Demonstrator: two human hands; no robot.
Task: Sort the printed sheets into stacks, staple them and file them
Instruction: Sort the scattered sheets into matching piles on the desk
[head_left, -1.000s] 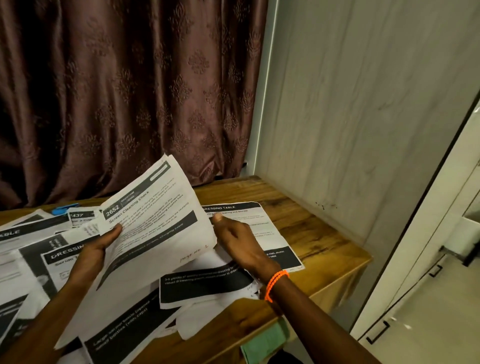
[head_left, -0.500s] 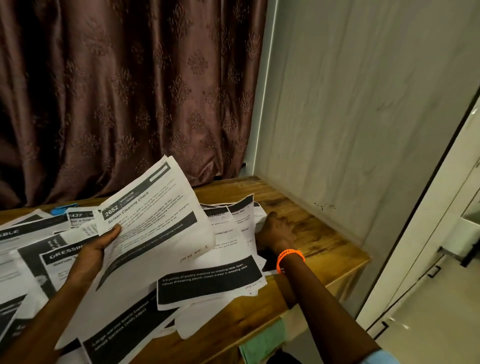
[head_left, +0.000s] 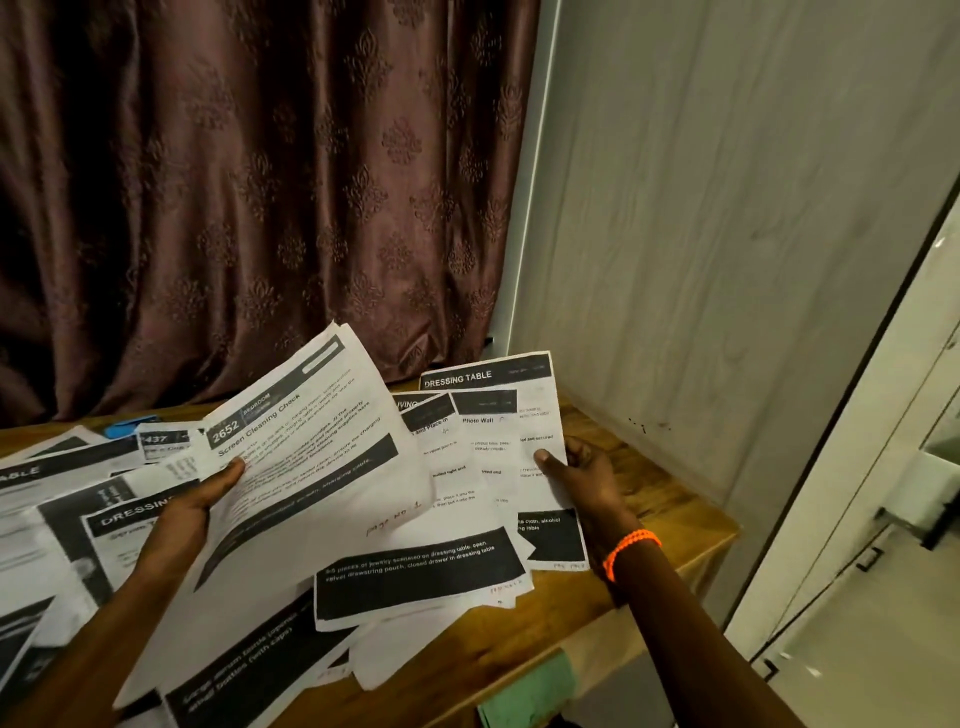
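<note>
Printed black-and-white sheets lie scattered over a wooden table (head_left: 670, 499). My left hand (head_left: 200, 499) holds up a small bundle whose top sheet reads "2652 Screen Cleaning Check" (head_left: 306, 457), thumb on its face. My right hand (head_left: 582, 475) grips the right edge of a fanned bundle of sheets (head_left: 498, 447), thumb on top; the rearmost is headed "DRESSING TABLE". Below them a sheet with a black band of white text (head_left: 421, 571) rests on the pile. More sheets (head_left: 67, 519) cover the table's left part.
A brown patterned curtain (head_left: 249, 197) hangs behind the table. A pale panel wall (head_left: 727, 234) stands on the right, with a white door (head_left: 883, 519) beyond it. A blue object (head_left: 127, 427) peeks out at the back left. A green cloth (head_left: 530, 691) hangs below the table's front edge.
My right hand moved from the sheet on the table to the right edge of the pile and has lifted several sheets into a fan. The left hand's bundle has stayed in place.
</note>
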